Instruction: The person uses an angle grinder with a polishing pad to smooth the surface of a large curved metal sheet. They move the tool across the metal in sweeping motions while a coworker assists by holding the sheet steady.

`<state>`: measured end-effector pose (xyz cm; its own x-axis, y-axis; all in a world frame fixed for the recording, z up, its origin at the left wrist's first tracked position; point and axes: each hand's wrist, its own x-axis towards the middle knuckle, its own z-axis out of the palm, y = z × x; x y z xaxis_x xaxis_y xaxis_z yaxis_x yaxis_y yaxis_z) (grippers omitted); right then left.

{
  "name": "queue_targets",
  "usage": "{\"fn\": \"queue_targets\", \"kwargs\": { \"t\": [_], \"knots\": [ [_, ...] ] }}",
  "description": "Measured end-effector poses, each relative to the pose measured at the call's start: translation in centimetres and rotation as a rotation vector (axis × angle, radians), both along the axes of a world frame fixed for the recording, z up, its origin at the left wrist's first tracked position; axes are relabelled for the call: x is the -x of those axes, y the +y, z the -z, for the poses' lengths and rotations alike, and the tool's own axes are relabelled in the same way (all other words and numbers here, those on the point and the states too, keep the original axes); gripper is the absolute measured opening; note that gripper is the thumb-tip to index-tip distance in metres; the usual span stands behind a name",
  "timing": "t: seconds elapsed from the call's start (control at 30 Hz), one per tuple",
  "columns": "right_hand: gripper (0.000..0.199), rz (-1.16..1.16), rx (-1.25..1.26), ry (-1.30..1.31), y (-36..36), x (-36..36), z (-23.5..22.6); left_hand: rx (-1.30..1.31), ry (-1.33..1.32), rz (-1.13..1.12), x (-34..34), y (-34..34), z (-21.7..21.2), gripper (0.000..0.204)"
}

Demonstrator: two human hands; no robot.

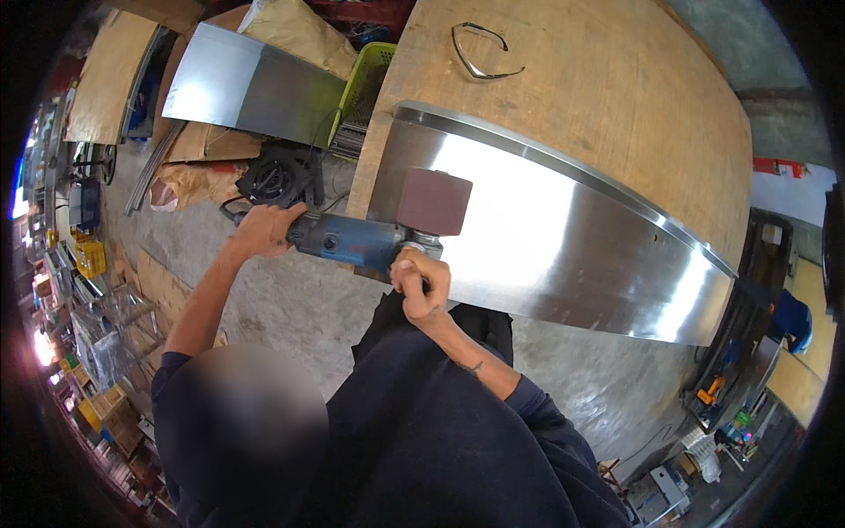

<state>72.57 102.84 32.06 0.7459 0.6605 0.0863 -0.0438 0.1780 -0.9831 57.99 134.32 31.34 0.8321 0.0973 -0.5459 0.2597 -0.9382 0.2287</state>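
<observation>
A blue handheld drum sander [352, 240] lies across in front of me, its broad reddish-brown abrasive drum [434, 202] over the left part of a shiny bent metal sheet [537, 246]. Whether the drum presses on the metal cannot be told from here. My left hand [267, 231] is wrapped around the rear end of the sander, where a cord comes off. Near the drum, my right hand [422, 283] closes around the front handle, most of which the fingers hide. The sheet has a raised lip along its far edge.
The sheet rests on a wooden table [598, 70], with a pair of glasses [480, 66] at its far side. Left of the table stand a yellow-green basket [370, 75], another metal sheet [255, 84] and a black round fan-like object [271, 178] on the concrete floor [290, 299].
</observation>
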Motion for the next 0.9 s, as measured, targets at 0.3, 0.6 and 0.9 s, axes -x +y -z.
{"fn": "queue_targets", "kwargs": {
  "t": [0.3, 0.6, 0.9],
  "knots": [
    [0.025, -0.060, -0.027, -0.011, 5.2, 1.8, -0.7, -0.072, 0.066, -0.063, 4.4, 4.2, -0.4, 0.078],
    [0.027, -0.042, -0.023, -0.072, 6.6, 2.8, -0.7, -0.031, 0.094, -0.082, 4.7, 5.7, -0.4, 0.078],
    [0.020, 0.017, 0.014, -0.039, 3.2, 1.4, -0.6, -0.023, 0.101, -0.072, 3.7, 3.1, 1.7, 0.077]
  ]
}}
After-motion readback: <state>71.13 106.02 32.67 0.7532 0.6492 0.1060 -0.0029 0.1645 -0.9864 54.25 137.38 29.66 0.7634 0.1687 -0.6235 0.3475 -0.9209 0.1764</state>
